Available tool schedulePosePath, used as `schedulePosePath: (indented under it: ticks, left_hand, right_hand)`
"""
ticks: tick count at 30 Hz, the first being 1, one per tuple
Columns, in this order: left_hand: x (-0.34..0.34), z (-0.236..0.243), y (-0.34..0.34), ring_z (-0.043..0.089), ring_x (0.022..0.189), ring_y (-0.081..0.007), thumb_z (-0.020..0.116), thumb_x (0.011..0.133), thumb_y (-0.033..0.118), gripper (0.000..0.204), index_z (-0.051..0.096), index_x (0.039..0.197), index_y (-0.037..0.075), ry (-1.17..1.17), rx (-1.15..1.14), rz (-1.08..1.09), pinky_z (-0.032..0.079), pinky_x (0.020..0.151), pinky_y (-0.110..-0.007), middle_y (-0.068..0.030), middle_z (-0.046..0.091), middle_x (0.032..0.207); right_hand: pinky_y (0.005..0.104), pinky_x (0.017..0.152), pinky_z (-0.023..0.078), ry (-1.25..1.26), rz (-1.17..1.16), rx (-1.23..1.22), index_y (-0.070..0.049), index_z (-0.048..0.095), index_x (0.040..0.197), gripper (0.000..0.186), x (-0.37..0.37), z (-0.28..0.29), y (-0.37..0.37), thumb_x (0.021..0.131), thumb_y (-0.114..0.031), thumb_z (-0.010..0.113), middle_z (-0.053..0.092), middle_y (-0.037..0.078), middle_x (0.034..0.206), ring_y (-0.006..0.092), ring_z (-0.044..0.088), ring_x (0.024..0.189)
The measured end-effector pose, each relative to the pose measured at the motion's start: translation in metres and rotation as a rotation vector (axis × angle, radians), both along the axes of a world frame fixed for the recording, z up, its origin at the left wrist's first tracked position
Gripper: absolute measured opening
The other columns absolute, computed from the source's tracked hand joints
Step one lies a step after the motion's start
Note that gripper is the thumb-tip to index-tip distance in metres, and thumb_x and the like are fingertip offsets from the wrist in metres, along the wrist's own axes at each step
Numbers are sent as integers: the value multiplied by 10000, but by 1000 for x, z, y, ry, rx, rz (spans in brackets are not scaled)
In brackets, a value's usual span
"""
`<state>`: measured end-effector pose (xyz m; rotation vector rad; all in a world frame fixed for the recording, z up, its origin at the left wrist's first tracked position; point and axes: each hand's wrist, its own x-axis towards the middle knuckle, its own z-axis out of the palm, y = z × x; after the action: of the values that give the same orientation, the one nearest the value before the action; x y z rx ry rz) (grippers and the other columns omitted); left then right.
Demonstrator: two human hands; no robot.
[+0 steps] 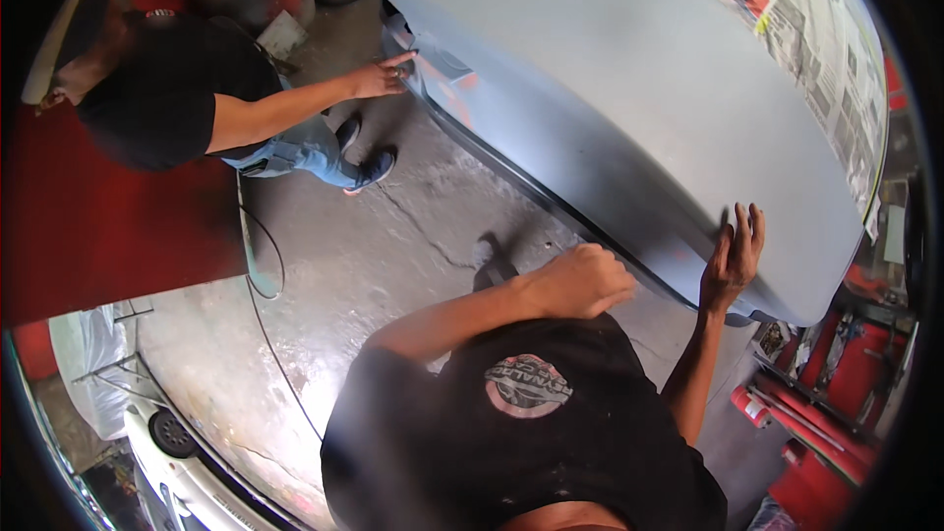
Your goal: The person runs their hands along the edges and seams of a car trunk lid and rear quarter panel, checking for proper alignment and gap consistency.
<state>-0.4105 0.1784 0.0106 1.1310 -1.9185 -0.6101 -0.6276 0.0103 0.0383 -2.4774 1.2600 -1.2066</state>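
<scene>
A large car body in dull grey primer [629, 88] stretches diagonally in front of me, its lower dark edge [551, 202] above the floor. My right hand [733, 261] is open at its near right end, fingers stretched over the panel's curved ridge. Its fingertips seem to touch the grey surface. In front of my chest, apart from the car, my left hand [580, 280] is curled into a fist; what it holds, if anything, is hidden. At the car's far left corner, a co-worker's hand [382, 77] reaches with a finger to the recessed lamp area [447, 69].
The co-worker [177, 88] stands at left, beside a red panel [118, 216]. A dark cable [264, 324] trails over the concrete floor [324, 334]. Newspaper [836, 69] masks the car's upper right. Red equipment [816, 423] stands at right; a white car [187, 472] is at lower left.
</scene>
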Motion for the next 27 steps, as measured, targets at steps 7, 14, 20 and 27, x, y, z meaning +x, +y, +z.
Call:
schedulePosePath:
  ticks: [7, 14, 20, 27]
  left_hand:
    - [61, 8, -7, 612, 776, -300, 669, 930, 179, 126, 684, 913, 55, 155, -88, 180, 488, 719, -426, -87, 640, 806]
    - [71, 20, -20, 637, 817, -299, 707, 909, 123, 109, 700, 961, 27, 264, -84, 272, 516, 762, -411, -94, 692, 886]
    - [77, 25, -36, 638, 1121, -349, 692, 917, 85, 213, 701, 1114, 5, 253, -48, 468, 530, 950, -424, -153, 659, 1210]
    - [103, 31, -59, 495, 1382, -386, 671, 958, 155, 356, 660, 1277, -2, 6, -158, 796, 387, 1163, -492, -201, 569, 1411]
  right_hand:
    - [471, 1111, 424, 110, -78, -31, -60, 678, 1310, 324, 72, -1, -8, 1003, -116, 591, 583, 185, 1433, 387, 505, 1386]
    - [497, 1127, 392, 278, -64, -149, -53, 687, 1276, 307, 103, 0, -8, 1000, -165, 612, 609, 181, 1406, 400, 505, 1381]
    - [510, 1127, 394, 254, 6, -93, -38, 683, 1278, 331, 105, 13, -4, 963, -124, 632, 588, 206, 1418, 432, 499, 1376]
    - [549, 1121, 400, 208, 253, -47, -63, 687, 1276, 410, 139, 24, -7, 866, -65, 682, 570, 208, 1421, 446, 497, 1372]
